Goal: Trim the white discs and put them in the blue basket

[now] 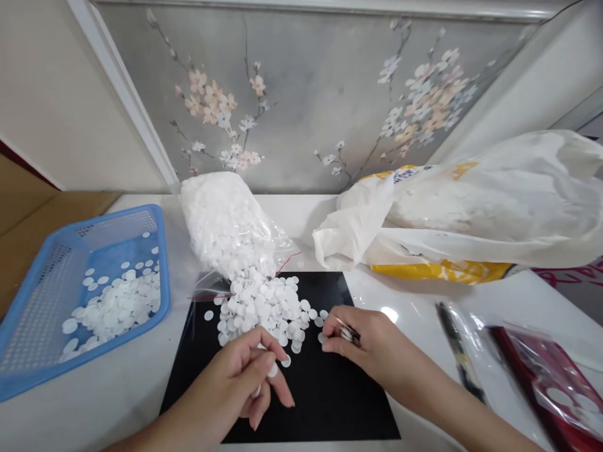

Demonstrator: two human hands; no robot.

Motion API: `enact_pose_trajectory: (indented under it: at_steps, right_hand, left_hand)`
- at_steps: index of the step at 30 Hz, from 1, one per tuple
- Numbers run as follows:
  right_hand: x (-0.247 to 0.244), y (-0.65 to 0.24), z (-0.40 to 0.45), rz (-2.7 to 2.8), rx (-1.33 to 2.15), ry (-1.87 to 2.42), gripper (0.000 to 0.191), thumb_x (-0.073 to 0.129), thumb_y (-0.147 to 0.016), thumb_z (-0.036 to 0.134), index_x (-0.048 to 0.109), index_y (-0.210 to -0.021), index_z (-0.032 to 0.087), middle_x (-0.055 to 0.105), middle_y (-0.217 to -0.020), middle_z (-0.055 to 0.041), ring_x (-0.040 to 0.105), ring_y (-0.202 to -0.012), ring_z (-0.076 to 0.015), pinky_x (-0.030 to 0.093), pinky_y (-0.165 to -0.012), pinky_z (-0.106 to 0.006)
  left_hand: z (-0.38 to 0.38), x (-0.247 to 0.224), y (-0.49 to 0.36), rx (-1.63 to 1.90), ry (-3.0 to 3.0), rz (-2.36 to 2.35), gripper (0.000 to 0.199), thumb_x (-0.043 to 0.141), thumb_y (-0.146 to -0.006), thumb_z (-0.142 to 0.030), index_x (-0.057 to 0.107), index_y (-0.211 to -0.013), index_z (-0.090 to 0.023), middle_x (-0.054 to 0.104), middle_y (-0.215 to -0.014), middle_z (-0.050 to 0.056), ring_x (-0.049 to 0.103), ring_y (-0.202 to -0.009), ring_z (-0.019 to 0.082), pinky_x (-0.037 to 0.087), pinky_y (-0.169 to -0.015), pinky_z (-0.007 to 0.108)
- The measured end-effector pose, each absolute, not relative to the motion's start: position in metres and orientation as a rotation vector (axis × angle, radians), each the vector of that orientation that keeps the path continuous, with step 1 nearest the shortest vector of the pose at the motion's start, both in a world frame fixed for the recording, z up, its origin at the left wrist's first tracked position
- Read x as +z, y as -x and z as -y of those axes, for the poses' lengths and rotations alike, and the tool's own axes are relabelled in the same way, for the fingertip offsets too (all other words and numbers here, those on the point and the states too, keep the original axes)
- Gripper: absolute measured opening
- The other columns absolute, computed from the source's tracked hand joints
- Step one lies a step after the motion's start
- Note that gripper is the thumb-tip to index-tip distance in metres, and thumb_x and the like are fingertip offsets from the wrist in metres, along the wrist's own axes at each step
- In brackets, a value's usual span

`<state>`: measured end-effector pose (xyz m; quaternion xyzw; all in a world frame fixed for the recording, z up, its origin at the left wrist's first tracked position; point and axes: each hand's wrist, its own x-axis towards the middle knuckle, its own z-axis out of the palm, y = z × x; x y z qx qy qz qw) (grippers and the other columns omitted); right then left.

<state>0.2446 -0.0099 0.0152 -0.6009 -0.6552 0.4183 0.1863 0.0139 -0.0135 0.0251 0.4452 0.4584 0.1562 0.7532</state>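
A heap of small round white discs (264, 307) spills from a clear zip bag (217, 216) onto a black mat (339, 395). My left hand (245, 376) is over the near side of the heap. Its thumb and fingers pinch a white disc, and another pale piece shows among the curled fingers. To the right of the heap, my right hand (365, 339) is closed with its fingertips close to the outermost discs. In its grip is a small shiny object (348, 334), dark and silvery, whose kind I cannot make out.
On the left stands a blue plastic basket (164, 276) with many discs inside. A large white and yellow plastic bag (471, 245) lies at the back right. Nearer right are a pen-like item in clear wrap (459, 351) and a red packet (541, 370). A flowered panel (301, 94) rises behind.
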Motion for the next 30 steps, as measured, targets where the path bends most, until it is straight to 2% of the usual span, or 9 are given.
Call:
enact_pose_trajectory:
  at_steps: [3, 6, 9, 13, 18, 24, 26, 28, 30]
  right_hand:
    - [0.008, -0.240, 0.013, 2.108, 0.981, 1.696, 0.018, 0.063, -0.079, 0.007, 0.055, -0.072, 0.021, 0.063, -0.074, 0.0011, 0.061, -0.065, -0.0163, 0.045, -0.063, -0.026]
    - [-0.001, -0.240, 0.016, 2.287, 0.796, 1.642, 0.016, 0.055, -0.088, 0.009, 0.057, -0.076, 0.021, 0.063, -0.076, -0.0014, 0.063, -0.061, -0.0158, 0.046, -0.058, -0.025]
    - [-0.007, -0.242, 0.017, 2.395, 0.645, 1.619, 0.018, 0.052, -0.087, 0.008, 0.059, -0.076, 0.020, 0.063, -0.074, -0.0027, 0.062, -0.055, -0.0158, 0.044, -0.053, -0.025]
    - [-0.005, -0.236, 0.018, 2.233, 0.784, 1.632, 0.017, 0.055, -0.077, 0.005, 0.061, -0.071, 0.020, 0.064, -0.067, -0.0008, 0.060, -0.055, -0.0146, 0.042, -0.053, -0.023]
    - [0.005, -0.221, 0.022, 1.867, 1.299, 1.680, 0.014, 0.055, -0.076, 0.013, 0.062, -0.066, 0.020, 0.059, -0.057, 0.0039, 0.052, -0.052, -0.0110, 0.037, -0.050, -0.020]
    - [0.014, -0.238, 0.017, 1.706, 1.397, 1.672, 0.012, 0.045, -0.089, 0.025, 0.057, -0.091, 0.022, 0.059, -0.070, 0.0035, 0.047, -0.053, -0.0114, 0.037, -0.050, -0.022]
    - [0.018, -0.245, 0.014, 1.703, 1.327, 1.634, 0.013, 0.044, -0.091, 0.029, 0.054, -0.086, 0.022, 0.053, -0.068, 0.0038, 0.046, -0.059, -0.0127, 0.035, -0.054, -0.023]
    - [0.020, -0.248, 0.012, 1.690, 1.295, 1.607, 0.022, 0.047, -0.090, 0.036, 0.050, -0.074, 0.021, 0.046, -0.063, 0.0045, 0.042, -0.060, -0.0131, 0.032, -0.055, -0.023]
    - [0.022, -0.246, 0.012, 1.676, 1.358, 1.575, 0.032, 0.048, -0.089, 0.041, 0.046, -0.064, 0.021, 0.042, -0.058, 0.0051, 0.038, -0.055, -0.0118, 0.029, -0.052, -0.023]
  left_hand:
    - [0.013, 0.026, -0.014, 0.390, -0.912, -1.017, 0.036, 0.046, -0.094, -0.048, 0.058, -0.086, -0.015, 0.073, -0.081, 0.007, 0.050, -0.047, 0.005, 0.019, -0.044, 0.021]
    - [0.015, 0.024, -0.014, 0.452, -0.877, -1.022, 0.043, 0.044, -0.093, -0.052, 0.061, -0.087, -0.013, 0.073, -0.080, 0.009, 0.056, -0.051, 0.008, 0.023, -0.044, 0.021]
    - [0.015, 0.023, -0.014, 0.477, -0.855, -1.032, 0.045, 0.045, -0.092, -0.054, 0.063, -0.090, -0.013, 0.073, -0.081, 0.010, 0.062, -0.055, 0.011, 0.027, -0.044, 0.020]
    - [0.012, 0.024, -0.014, 0.493, -0.912, -1.038, 0.036, 0.052, -0.090, -0.050, 0.061, -0.090, -0.014, 0.071, -0.082, 0.008, 0.065, -0.061, 0.014, 0.031, -0.044, 0.020]
    - [0.008, 0.020, -0.012, 0.471, -0.995, -1.032, 0.028, 0.058, -0.087, -0.044, 0.057, -0.087, -0.016, 0.070, -0.074, 0.004, 0.057, -0.047, 0.008, 0.024, -0.039, 0.018]
    - [0.006, 0.019, -0.008, 0.447, -0.995, -1.030, 0.032, 0.056, -0.088, -0.048, 0.056, -0.083, -0.017, 0.071, -0.070, 0.003, 0.053, -0.044, 0.007, 0.022, -0.038, 0.017]
    - [0.006, 0.020, -0.007, 0.434, -1.017, -1.065, 0.034, 0.055, -0.088, -0.051, 0.056, -0.081, -0.018, 0.064, -0.055, -0.002, 0.044, -0.039, 0.006, 0.022, -0.039, 0.017]
    - [0.006, 0.022, -0.006, 0.438, -1.056, -1.096, 0.037, 0.055, -0.087, -0.054, 0.056, -0.077, -0.018, 0.048, -0.039, -0.008, 0.033, -0.036, 0.005, 0.023, -0.038, 0.017]
    - [0.006, 0.024, -0.006, 0.438, -1.049, -1.088, 0.039, 0.054, -0.086, -0.056, 0.055, -0.076, -0.019, 0.043, -0.037, -0.009, 0.031, -0.036, 0.006, 0.023, -0.039, 0.018]
